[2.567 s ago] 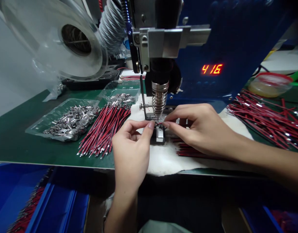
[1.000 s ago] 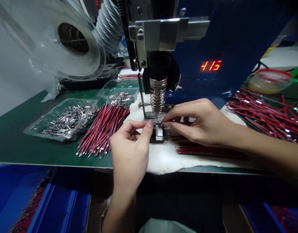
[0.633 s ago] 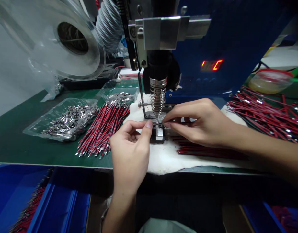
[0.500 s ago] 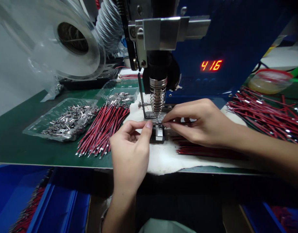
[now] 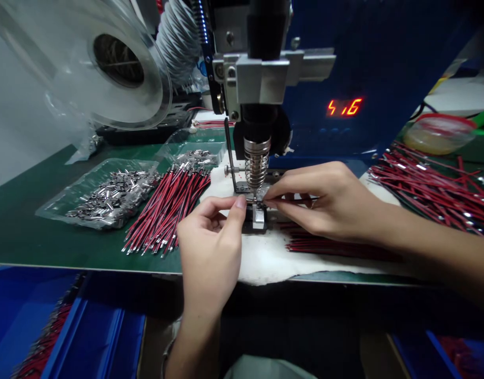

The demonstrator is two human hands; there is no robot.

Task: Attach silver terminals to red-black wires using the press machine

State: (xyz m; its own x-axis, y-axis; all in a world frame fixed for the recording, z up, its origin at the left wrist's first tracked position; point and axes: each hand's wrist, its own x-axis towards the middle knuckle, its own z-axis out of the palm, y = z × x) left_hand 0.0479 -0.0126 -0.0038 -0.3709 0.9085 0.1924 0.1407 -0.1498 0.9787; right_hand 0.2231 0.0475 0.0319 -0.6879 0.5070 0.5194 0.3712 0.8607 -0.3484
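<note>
A press head with a coiled spring tip (image 5: 256, 167) stands over a small black and metal fixture (image 5: 258, 217) on a white cloth (image 5: 265, 258). My left hand (image 5: 212, 247) pinches thumb and forefinger at the left side of the fixture, on something too small to name. My right hand (image 5: 324, 197) pinches a thin red and black wire (image 5: 293, 199) at the fixture's right side, under the spring tip. Both fingertips nearly meet below the head.
A pile of red and black wires (image 5: 167, 210) lies left of the cloth, beside a clear tray of metal terminals (image 5: 108, 192). More wires (image 5: 431, 184) spread at right. A clear reel (image 5: 108, 63) stands at back left. A red counter (image 5: 343, 107) glows. Blue bins (image 5: 88, 337) sit below the bench edge.
The press head has come down lower toward the fixture. Both hands have stayed pinched at the fixture. The counter flickered around 416.
</note>
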